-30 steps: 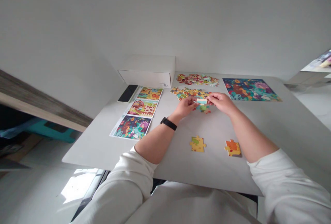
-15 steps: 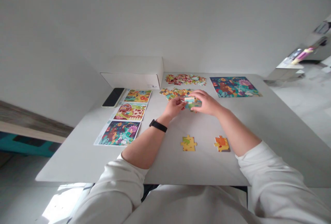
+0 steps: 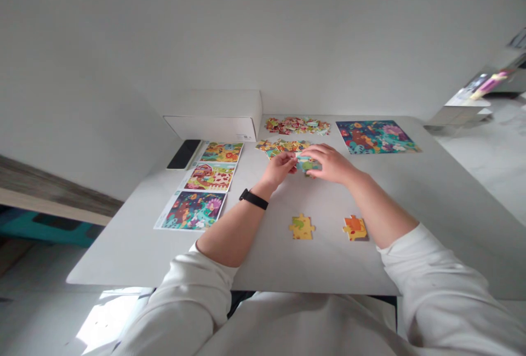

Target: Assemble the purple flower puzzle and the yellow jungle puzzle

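My left hand (image 3: 281, 168), with a black band at the wrist, is closed in a pinch on a puzzle piece whose pale edge shows at the fingertips. My right hand (image 3: 331, 164) curves its fingers and thumb around light blue and green puzzle pieces (image 3: 306, 164) between the two hands. How many pieces are there is hard to make out. Just behind lies a pile of yellow and green puzzle pieces (image 3: 279, 147). Nearer to me, apart from each other, lie a yellow piece with a green patch (image 3: 303, 228) and an orange and yellow piece (image 3: 355, 228).
A pile of red and pink pieces (image 3: 296, 125) lies by the wall. A dark, colourful assembled picture (image 3: 376, 137) is at the back right. On the left are a white box (image 3: 211, 126), a phone (image 3: 184, 154) and a sheet with three pictures (image 3: 172, 208).
The pale piece between my hands has tilted and shows less of its face. Both hands stay close together over the same spot; the whole view has shifted slightly.
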A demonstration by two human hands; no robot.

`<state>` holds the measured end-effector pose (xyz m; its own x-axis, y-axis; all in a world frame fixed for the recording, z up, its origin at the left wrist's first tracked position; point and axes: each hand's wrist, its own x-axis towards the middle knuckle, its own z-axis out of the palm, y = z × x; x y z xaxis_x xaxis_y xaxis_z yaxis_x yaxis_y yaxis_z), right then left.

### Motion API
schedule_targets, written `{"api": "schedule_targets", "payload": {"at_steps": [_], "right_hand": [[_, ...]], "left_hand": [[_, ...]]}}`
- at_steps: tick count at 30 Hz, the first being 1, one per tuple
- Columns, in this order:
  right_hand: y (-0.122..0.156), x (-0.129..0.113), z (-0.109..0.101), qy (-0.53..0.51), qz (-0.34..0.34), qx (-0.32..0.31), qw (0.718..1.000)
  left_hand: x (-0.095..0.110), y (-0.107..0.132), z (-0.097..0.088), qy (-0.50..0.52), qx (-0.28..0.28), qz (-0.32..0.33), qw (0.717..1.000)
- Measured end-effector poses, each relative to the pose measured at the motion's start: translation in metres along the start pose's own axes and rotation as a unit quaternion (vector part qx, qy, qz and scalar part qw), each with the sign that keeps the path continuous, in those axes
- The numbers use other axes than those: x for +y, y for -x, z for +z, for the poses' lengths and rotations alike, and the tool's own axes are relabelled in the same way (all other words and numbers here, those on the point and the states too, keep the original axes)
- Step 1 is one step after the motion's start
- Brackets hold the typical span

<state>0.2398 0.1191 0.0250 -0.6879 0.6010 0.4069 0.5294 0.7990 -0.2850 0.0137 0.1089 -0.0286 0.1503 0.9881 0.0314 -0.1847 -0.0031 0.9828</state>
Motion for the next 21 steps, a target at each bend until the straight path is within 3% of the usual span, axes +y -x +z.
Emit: {"api": "schedule_targets", "payload": {"at_steps": [3,6,8,11,14,17,21], "right_hand": [[0.001,0.005,-0.004,-0.014,0.006,0.003,1.0],[0.003,0.018,-0.015,-0.022,0.026,0.031,0.999],[0.008,0.03,-0.025,-0.023,0.047,0.046,0.998],[0.016,0.046,-0.037,-0.03,0.081,0.035,0.996],[0.021,0.057,-0.042,-0.037,0.108,0.011,0.993],[0.021,0.059,-0.039,-0.036,0.122,-0.001,0.992],[0.017,0.055,-0.034,-0.04,0.12,0.001,0.992]], "left_hand": [[-0.002,-0.001,-0.002,-0.033,0.003,0.009,0.999],[-0.003,0.0,-0.004,-0.144,-0.003,0.07,0.987],[-0.004,0.004,-0.004,-0.266,-0.029,0.148,0.952],[-0.006,0.013,0.002,-0.427,-0.103,0.245,0.864],[-0.01,0.018,0.011,-0.509,-0.14,0.252,0.811],[-0.014,0.018,0.021,-0.538,-0.136,0.222,0.802],[-0.015,0.013,0.028,-0.536,-0.117,0.19,0.814]]}}
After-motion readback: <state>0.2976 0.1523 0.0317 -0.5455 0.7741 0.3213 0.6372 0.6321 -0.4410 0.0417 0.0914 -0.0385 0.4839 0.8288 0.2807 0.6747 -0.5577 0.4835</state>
